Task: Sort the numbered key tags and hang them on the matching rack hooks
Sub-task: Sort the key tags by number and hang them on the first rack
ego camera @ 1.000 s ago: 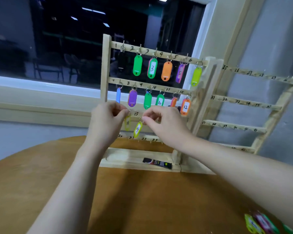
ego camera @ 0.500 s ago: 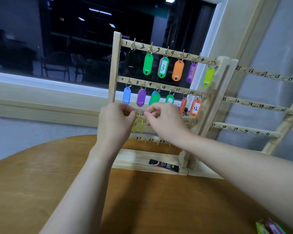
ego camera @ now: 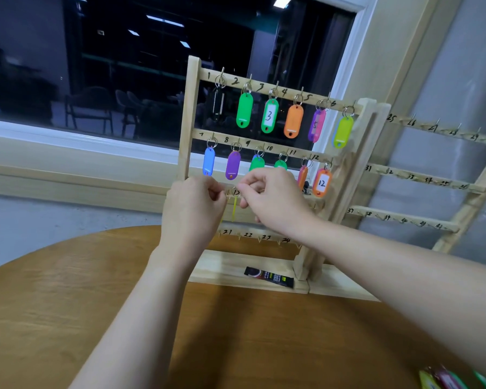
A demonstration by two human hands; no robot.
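Both hands work at the third rail of the wooden key rack (ego camera: pixel 190 122), just under the rail of hooks seven to twelve; the left hand (ego camera: pixel 192 209) has its fingers curled in a pinch at the small metal ring (ego camera: pixel 236 191) region beside the hook marked thirteen, though what exactly it pinches is hidden behind the knuckles; the right hand (ego camera: pixel 272 200) is likewise curled, its fingers (ego camera: pixel 246 189) pinching at the ring from the other side; between the two hands a yellow key tag (ego camera: pixel 233 209) hangs edge-on, seen as a thin strip, with a second yellow sliver just left of it that is too narrow to identify.

The tag is, by its look, a light plastic shell, stiff enough to keep its shape but free to swing and twist on its ring; the ring is thin, smooth wire, likely slippery and easy to drop; so the sound place to hold is the ring itself, pinched at its sides, leaving the top of the loop open for the hook; the tag body is best left dangling.

More loose tags (ego camera: pixel 443 380) lie at the near right edge of the round wooden worktop (ego camera: pixel 68 304); a dark sachet (ego camera: pixel 268 277) rests on the rack's base.
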